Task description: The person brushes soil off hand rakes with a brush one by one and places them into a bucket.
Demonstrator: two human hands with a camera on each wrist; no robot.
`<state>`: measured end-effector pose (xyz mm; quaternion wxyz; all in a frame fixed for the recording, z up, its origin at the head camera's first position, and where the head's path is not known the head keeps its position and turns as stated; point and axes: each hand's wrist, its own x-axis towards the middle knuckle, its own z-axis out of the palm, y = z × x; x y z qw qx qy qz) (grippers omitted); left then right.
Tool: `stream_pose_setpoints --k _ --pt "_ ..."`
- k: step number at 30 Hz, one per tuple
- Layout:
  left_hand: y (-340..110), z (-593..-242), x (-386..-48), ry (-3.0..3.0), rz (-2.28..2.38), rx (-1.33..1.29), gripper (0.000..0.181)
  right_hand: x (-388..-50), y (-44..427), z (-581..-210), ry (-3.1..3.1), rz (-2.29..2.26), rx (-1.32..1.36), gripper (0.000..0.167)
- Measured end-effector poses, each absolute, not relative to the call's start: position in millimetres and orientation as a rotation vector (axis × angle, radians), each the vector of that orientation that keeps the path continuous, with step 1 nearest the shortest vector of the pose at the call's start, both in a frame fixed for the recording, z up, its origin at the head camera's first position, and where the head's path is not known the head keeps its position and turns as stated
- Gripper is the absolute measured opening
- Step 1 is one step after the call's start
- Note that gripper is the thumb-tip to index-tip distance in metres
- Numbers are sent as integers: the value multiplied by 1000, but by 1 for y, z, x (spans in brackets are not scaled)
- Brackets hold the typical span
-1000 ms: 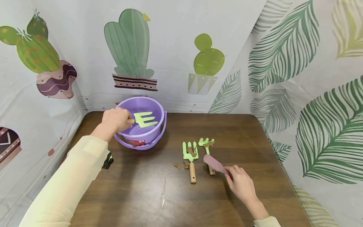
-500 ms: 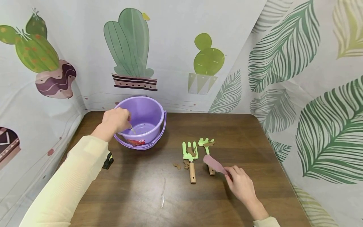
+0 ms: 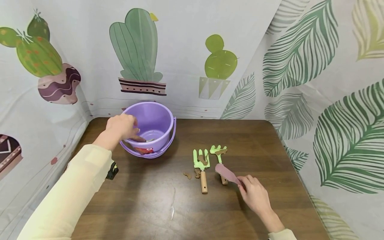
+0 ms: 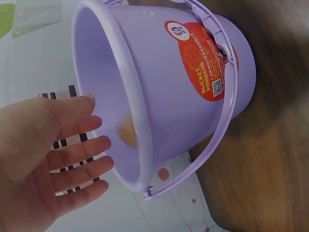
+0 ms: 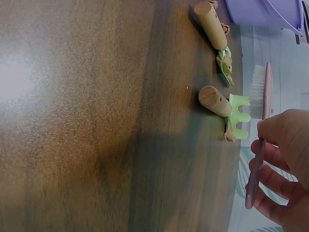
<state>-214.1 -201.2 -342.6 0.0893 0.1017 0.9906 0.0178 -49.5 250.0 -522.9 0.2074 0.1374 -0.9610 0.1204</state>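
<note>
Left hand, fingers spread, held nothing at the bucket. Right hand pinched the brush (presumably keeping bristles down).

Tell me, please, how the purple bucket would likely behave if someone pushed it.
The purple bucket looks like moulded plastic: probably stiff and light for its size. Its hinged handle hangs down and may swing. It tapers downward, so it could tip if pushed near the rim.
</note>
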Motion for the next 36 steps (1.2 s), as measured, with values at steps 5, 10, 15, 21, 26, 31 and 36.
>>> stream_pose_setpoints --k 5,10,15,21,26,31,36 --pt "-200 -344 -210 2972 67 351 38 -49 250 -523 -2678 351 373 28" --pt "-194 -348 -205 3101 100 468 25 -49 250 -523 -2678 374 358 28" --pt "-182 -355 -197 3210 147 676 13 -49 251 -523 -2673 392 343 28" --pt "-164 -355 -187 3255 170 861 19 -51 251 -521 -2670 407 323 27" --pt "-147 -356 -178 3256 196 905 21 -53 251 -520 -2669 409 313 27" --pt "-127 -364 -170 3212 253 920 19 -54 252 -521 -2662 410 305 26" --pt "-107 -380 -162 3157 295 1011 18 -54 254 -521 -2662 425 290 25"
